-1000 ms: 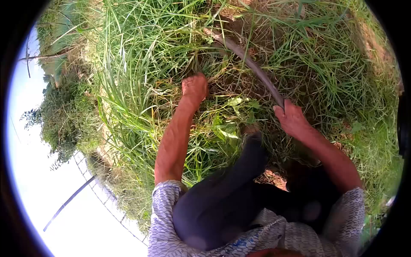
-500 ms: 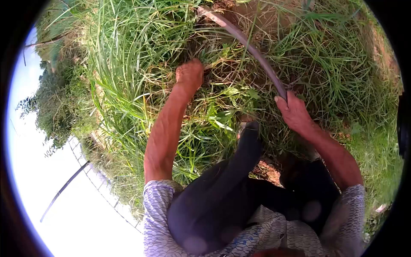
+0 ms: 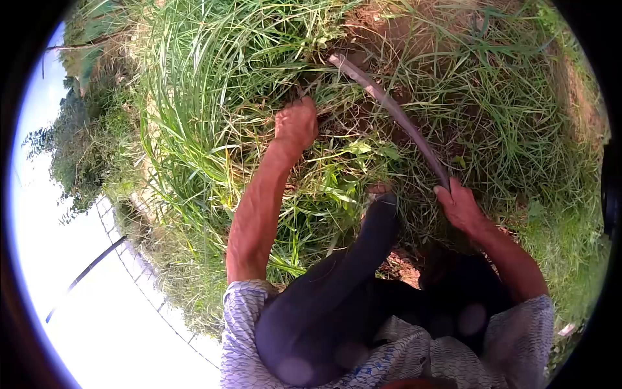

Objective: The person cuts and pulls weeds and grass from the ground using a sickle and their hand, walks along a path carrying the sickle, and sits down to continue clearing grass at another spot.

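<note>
My left hand [image 3: 296,124] is closed low in the tall green grass [image 3: 214,110], its fingers wrapped round a clump of stems near the ground. In my right hand [image 3: 459,206] is the near end of a long, curved wooden handle [image 3: 400,117]. The handle slants up and left to its far end, beside the grass above my left hand. Whether a blade or head is fixed there, I cannot make out. Cut or flattened grass [image 3: 512,110] lies beneath and to the right of the handle.
My bent leg in dark trousers [image 3: 317,305] is between my arms. Bare brown soil [image 3: 395,32] shows at the top. Bushes [image 3: 91,155] stand at the left, with a dark pole [image 3: 84,279] and wire mesh against the bright sky.
My right hand and the handle have moved down and slightly right in the view; the far end has come down too. My left hand has shifted slightly right and down, still closed in the grass.
</note>
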### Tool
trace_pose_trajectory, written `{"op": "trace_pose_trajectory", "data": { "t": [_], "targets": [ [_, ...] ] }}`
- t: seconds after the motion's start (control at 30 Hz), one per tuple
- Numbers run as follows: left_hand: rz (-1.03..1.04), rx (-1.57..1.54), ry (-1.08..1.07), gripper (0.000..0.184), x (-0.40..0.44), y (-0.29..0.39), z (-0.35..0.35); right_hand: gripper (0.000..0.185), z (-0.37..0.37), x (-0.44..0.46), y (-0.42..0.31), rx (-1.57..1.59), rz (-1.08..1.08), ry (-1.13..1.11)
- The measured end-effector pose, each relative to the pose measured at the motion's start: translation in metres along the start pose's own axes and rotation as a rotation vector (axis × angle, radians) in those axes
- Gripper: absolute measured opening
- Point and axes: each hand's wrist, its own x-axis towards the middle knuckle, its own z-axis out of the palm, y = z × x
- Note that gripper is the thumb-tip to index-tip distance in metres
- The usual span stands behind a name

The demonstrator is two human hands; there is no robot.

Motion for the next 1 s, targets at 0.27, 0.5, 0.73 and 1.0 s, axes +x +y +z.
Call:
{"op": "trace_pose_trajectory", "data": {
  "t": [0.27, 0.5, 0.73, 1.0],
  "targets": [
    [-0.094, -0.092, -0.088, 0.01, -0.001, 0.005, -0.01, 0.037, -0.005, 0.025, -0.077, 0.112, 0.047, -0.076],
    [-0.013, -0.042, -0.012, 0.008, -0.015, 0.01, -0.007, 0.037, -0.03, -0.037, 0.033, -0.05, -0.016, -0.051],
    [-0.166, -0.042, -0.208, 0.012, -0.009, 0.021, -0.024, 0.04, -0.03, 0.017, -0.014, 0.008, -0.056, 0.033],
    [-0.195, -0.008, -0.213, 0.01, -0.008, 0.02, -0.02, 0.032, 0.006, 0.011, 0.01, 0.238, 0.013, -0.118]
  ]
}}
